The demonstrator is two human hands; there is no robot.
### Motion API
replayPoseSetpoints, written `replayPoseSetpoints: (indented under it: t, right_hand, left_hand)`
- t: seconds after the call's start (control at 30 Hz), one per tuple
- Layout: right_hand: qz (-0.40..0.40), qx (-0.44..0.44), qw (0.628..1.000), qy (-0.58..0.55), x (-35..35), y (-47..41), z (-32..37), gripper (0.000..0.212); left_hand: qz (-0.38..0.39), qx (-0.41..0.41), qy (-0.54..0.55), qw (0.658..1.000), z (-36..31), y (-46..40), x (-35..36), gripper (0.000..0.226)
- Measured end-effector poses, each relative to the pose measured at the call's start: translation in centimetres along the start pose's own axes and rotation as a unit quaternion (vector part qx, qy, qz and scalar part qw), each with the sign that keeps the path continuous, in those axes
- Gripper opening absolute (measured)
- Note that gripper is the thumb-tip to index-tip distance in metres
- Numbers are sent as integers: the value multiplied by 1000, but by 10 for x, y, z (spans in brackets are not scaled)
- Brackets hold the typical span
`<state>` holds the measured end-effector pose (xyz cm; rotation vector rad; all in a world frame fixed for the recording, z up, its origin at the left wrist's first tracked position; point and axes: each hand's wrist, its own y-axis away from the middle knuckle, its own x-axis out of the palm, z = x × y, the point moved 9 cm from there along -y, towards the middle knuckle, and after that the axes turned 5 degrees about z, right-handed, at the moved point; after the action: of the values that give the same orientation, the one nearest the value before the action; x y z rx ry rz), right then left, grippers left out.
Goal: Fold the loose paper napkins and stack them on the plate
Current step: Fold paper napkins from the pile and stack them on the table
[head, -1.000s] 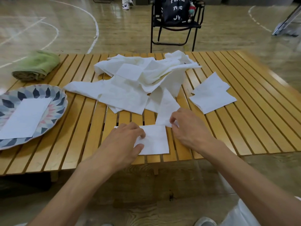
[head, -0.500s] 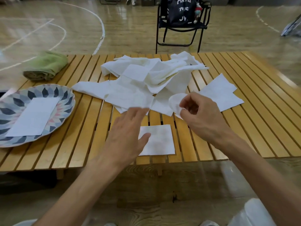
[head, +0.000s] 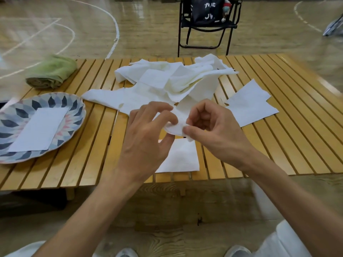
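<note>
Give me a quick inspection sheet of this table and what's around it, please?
Surface: slatted wooden table, low, on a gym floor.
Job's things: patterned plate holding one folded napkin; loose napkin pile; folded square near the front edge; flat napkins to the right.
Clutter: rolled green towel.
Hands: left hand and right hand both pinch one napkin.
Cables: nothing seen.
Surroundings: black folding chair with a bag.

Glossy wooden court floor (head: 148, 34), black folding chair (head: 206, 30), slatted table (head: 89, 164), seemingly indoors

Left hand (head: 148, 134) and right hand (head: 213, 130) together pinching a loose napkin (head: 176, 127) above slatted table (head: 96, 164)
</note>
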<state>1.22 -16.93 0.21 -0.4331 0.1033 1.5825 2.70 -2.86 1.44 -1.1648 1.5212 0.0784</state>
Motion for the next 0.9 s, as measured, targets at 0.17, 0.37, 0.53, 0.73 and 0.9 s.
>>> replayPoseSetpoints:
  t: [0.17,0.37,0.53,0.73,0.9]
  right_hand:
    - [41,63,949,-306,-3,-5,-11,16]
    - [68,108,858,-498,-2,0,-17,46]
    - [45,132,863,-485,-4,-3,-30,48]
    - [63,166,925,-337,-7,-3,-35,54]
    - [-22,240,969,-54,-22,6,-57,11]
  left_hand:
    - [68,-157,259,951,26,-1,8,50]
    - [169,-276,473,819,43,9,37,57]
    - [68,-361,613,699,53,14,36,29]
    - [59,-369,563,737,65,17,27,19]
    - [69,-363,461,807,76,21,17,12]
